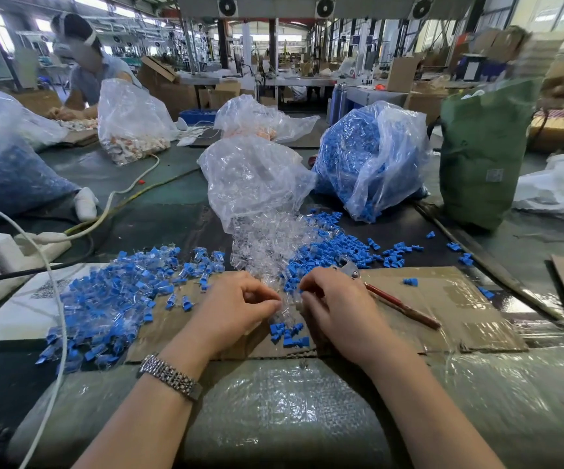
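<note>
My left hand (236, 308) and right hand (339, 308) each pinch clear pieces (286, 304) between them, too small to tell their axis. Blue caps (327, 248) crowd around; red-handled pliers (402, 308) lie just beside my right hand.

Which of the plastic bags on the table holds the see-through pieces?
The crumpled bag in the middle, with its see-through pieces spilling out of its mouth. The bag to its right and the far-left bag look blue inside.
</note>
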{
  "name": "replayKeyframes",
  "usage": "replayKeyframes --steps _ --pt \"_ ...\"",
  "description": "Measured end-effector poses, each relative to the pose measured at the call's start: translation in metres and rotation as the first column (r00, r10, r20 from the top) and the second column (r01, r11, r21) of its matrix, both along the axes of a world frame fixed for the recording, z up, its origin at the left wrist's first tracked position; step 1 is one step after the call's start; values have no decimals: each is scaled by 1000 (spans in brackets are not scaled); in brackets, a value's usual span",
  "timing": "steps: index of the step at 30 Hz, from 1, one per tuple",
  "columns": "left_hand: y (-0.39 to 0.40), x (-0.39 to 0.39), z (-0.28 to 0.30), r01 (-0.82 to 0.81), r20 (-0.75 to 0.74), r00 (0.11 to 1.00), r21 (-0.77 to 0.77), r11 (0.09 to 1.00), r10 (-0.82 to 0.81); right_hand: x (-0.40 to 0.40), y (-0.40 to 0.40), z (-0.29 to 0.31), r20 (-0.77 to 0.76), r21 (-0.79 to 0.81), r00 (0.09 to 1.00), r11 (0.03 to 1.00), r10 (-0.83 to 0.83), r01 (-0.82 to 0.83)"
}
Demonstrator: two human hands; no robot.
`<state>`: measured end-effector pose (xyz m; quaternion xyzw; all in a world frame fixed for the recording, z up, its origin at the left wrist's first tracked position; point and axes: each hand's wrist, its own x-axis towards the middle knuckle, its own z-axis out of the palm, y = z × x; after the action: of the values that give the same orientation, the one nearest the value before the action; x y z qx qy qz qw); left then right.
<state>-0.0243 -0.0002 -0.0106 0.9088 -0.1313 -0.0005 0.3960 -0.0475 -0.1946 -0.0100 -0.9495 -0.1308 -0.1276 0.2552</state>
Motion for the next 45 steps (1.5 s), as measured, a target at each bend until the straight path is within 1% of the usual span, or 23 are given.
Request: replayKeyframes --steps 4,8,10,13,15,17,20,22,23,27,30,34,40,42,43,45 --pt "-1 -3 1 36 -52 998 -102 994 -41 -1 -1 -4 27 97 1000 995 -4 1" --pt "-4 -5 1 43 -36 998 -135 990 -48 -1 -1 -2 58 233 998 972 -7 -7" --pt "-2 -4 2 22 -39 999 -197 980 -30 -3 -1 2 57 388 998 921 -7 -16" --pt "2 -4 4 8 -139 988 -386 922 -67 -7 -2 6 -5 585 998 810 61 -46" --pt "4 -5 5 -8 -207 972 -498 867 -110 -8 -3 7 -9 655 994 752 106 -74" --pt "6 -4 6 -14 -247 956 -580 815 -159 -8 -2 9 2 691 993 717 121 -89" --pt "6 -4 7 -33 -295 919 -721 692 -263 -9 -1 9 8 668 992 737 124 -98" --pt "6 -3 6 -33 -289 911 -761 648 -293 -10 0 8 21 644 993 758 117 -103" --pt "6 -2 6 -26 -282 913 -762 646 -296 -10 0 8 32 635 993 765 114 -108" --pt "6 -1 4 1 -284 911 -726 687 -301 -11 3 7 76 573 991 808 111 -135" --pt "7 -2 4 17 -287 906 -708 706 -310 -11 3 6 139 497 985 853 104 -160" --pt "8 -2 5 20 -304 907 -662 750 -292 -11 4 5 183 383 977 907 110 -174" --pt "6 -2 4 3 -306 917 -634 774 -255 -11 5 4 218 294 969 939 116 -179" --pt "7 -2 4 10 -298 920 -631 776 -255 -12 5 4 194 317 975 933 110 -169" --pt "7 -2 3 11 -295 921 -635 772 -255 -13 5 5 168 366 981 918 96 -153" --pt "7 -2 3 -6 -287 926 -658 753 -244 -13 2 6 124 465 992 883 0 -58"
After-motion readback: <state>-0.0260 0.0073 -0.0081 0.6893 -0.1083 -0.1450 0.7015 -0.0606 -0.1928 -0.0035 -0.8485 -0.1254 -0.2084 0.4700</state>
